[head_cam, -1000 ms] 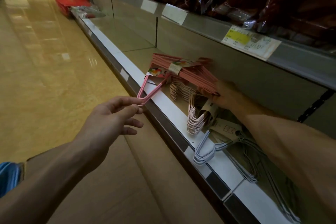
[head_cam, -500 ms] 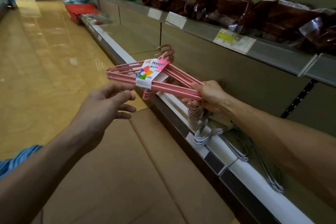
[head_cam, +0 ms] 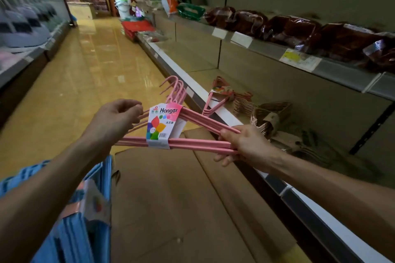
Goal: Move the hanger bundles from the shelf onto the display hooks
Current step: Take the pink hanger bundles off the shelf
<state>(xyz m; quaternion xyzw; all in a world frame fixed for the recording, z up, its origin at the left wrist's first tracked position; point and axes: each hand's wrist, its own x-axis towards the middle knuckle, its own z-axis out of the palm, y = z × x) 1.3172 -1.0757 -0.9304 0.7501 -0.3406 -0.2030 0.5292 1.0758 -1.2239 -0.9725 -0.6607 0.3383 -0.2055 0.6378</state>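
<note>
Both hands, left [head_cam: 116,119] and right [head_cam: 243,145], are gripping the pink hanger bundle [head_cam: 171,134] clear of the shelf [head_cam: 224,111]; next, locating a display hook.

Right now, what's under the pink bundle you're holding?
Flattened cardboard on the floor lies below the pink bundle. What the cardboard covers is hidden, as is anything behind the paper label.

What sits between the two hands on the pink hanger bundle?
In the head view, the bundle's paper "Hanger" label wraps the pink hanger bundle between left hand and right hand.

Pink hanger bundle [head_cam: 192,145], multicoloured white label [head_cam: 159,128]; blue crate [head_cam: 70,230]; brown cardboard [head_cam: 181,209].
</note>
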